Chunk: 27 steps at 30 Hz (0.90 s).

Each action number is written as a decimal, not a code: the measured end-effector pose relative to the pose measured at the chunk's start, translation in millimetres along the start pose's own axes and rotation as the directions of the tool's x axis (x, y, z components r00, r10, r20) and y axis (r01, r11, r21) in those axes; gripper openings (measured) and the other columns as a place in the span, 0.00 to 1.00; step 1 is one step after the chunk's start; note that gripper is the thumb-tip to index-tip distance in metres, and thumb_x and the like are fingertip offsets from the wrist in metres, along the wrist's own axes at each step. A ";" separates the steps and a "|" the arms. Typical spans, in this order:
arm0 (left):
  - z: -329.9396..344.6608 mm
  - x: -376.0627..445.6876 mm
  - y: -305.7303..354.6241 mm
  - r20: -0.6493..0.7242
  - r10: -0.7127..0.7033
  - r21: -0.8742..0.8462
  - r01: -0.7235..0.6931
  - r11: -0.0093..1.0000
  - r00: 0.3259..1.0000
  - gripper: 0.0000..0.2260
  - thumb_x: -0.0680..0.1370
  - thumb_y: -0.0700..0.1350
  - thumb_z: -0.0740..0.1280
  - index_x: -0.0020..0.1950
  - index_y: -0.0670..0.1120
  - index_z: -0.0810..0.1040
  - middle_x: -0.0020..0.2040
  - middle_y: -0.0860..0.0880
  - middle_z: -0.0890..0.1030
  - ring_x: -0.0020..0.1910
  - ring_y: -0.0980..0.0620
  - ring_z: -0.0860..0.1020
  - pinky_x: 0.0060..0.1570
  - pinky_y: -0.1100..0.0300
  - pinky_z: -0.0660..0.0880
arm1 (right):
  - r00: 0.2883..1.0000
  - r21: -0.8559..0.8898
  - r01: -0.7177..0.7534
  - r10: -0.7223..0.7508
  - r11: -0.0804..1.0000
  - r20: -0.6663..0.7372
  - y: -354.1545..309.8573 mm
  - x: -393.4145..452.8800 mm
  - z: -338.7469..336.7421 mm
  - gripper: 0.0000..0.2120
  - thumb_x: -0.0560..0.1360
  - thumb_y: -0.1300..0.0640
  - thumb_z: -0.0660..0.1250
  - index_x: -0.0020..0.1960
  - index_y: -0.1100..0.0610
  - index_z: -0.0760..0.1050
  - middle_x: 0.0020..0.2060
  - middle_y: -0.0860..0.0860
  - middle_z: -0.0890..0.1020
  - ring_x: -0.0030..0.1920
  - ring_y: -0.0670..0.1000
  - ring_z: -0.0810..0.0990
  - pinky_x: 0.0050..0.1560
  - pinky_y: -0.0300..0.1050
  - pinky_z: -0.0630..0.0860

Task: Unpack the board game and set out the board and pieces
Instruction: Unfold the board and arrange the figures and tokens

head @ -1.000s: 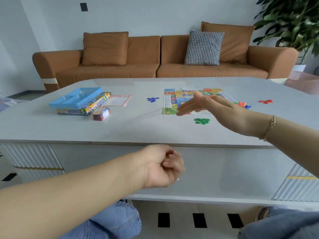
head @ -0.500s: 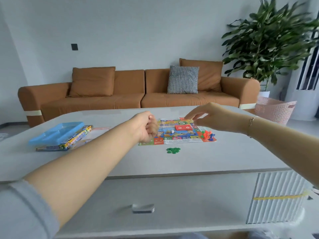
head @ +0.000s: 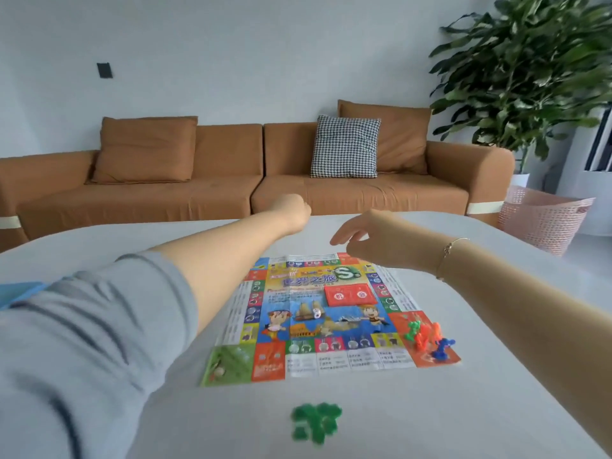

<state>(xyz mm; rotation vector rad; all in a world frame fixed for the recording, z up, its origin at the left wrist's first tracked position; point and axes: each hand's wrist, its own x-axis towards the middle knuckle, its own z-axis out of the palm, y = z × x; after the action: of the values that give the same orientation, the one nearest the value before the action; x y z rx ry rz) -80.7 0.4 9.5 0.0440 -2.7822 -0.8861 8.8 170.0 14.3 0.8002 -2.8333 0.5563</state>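
The colourful paper game board (head: 298, 326) lies flat on the grey table (head: 463, 409). A red card stack (head: 351, 294) and a small white die (head: 317, 313) rest on it. Green, orange and blue pawns (head: 427, 339) stand at its near right corner. A heap of green tokens (head: 314, 422) lies in front of the board, blurred. My left hand (head: 293, 212) is curled into a fist, stretched out past the board's far edge; whether it holds anything is hidden. My right hand (head: 367, 240) hovers over the far edge, fingers loosely bent and empty.
A sliver of the blue tray (head: 13, 293) shows behind my left sleeve. Beyond the table stand a brown sofa (head: 231, 180) with a checked cushion (head: 346, 147), a pink basket (head: 546, 217) and a large plant (head: 530, 67).
The view has come closer and looks down on the board. My left fist has reached forward past the board's far edge. My right hand has stayed over that edge.
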 end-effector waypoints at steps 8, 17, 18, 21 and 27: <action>75.3 99.0 -34.3 0.244 0.068 0.437 -0.172 0.883 0.967 0.20 0.84 0.46 0.47 0.62 0.36 0.73 0.63 0.37 0.75 0.60 0.40 0.74 0.58 0.53 0.68 | 0.994 0.042 -0.111 0.110 0.993 0.014 57.7 38.0 18.0 0.15 0.75 0.62 0.59 0.55 0.49 0.80 0.57 0.47 0.80 0.53 0.48 0.80 0.57 0.43 0.76; 106.1 136.6 -41.9 0.312 0.137 0.530 -0.292 0.796 0.940 0.18 0.84 0.47 0.50 0.66 0.38 0.67 0.65 0.37 0.71 0.62 0.40 0.72 0.61 0.50 0.68 | 0.993 0.028 -0.113 0.113 0.993 -0.026 77.6 34.8 30.2 0.14 0.76 0.60 0.60 0.56 0.48 0.80 0.60 0.46 0.79 0.58 0.47 0.76 0.59 0.41 0.72; 107.0 136.2 -42.4 0.304 0.160 0.532 -0.307 0.789 0.939 0.17 0.84 0.47 0.50 0.66 0.38 0.67 0.64 0.37 0.72 0.61 0.40 0.72 0.59 0.50 0.68 | 0.993 0.022 -0.112 0.113 0.993 -0.024 78.0 34.5 30.3 0.14 0.76 0.60 0.60 0.56 0.48 0.80 0.60 0.46 0.79 0.58 0.47 0.76 0.59 0.42 0.72; 108.0 131.3 -45.0 0.284 0.221 0.534 -0.345 0.772 0.933 0.17 0.83 0.47 0.50 0.65 0.37 0.67 0.62 0.38 0.71 0.59 0.40 0.72 0.56 0.51 0.67 | 0.994 0.009 -0.104 0.104 0.995 -0.017 77.4 33.6 31.3 0.14 0.77 0.60 0.60 0.56 0.49 0.80 0.60 0.46 0.79 0.59 0.47 0.76 0.61 0.42 0.72; 99.1 127.3 -48.2 0.265 0.295 0.527 -0.394 0.753 0.918 0.08 0.81 0.46 0.56 0.49 0.43 0.70 0.55 0.42 0.74 0.51 0.43 0.73 0.51 0.52 0.69 | 0.995 0.007 -0.091 0.091 0.996 -0.031 76.5 31.1 26.9 0.14 0.77 0.60 0.60 0.56 0.49 0.79 0.60 0.45 0.78 0.59 0.48 0.76 0.60 0.43 0.73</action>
<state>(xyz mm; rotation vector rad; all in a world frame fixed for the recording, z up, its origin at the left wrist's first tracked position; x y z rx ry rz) -228.3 5.2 -71.4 -0.4587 -2.9533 0.0622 -59.1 205.2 -26.9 0.6599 -2.8526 0.5847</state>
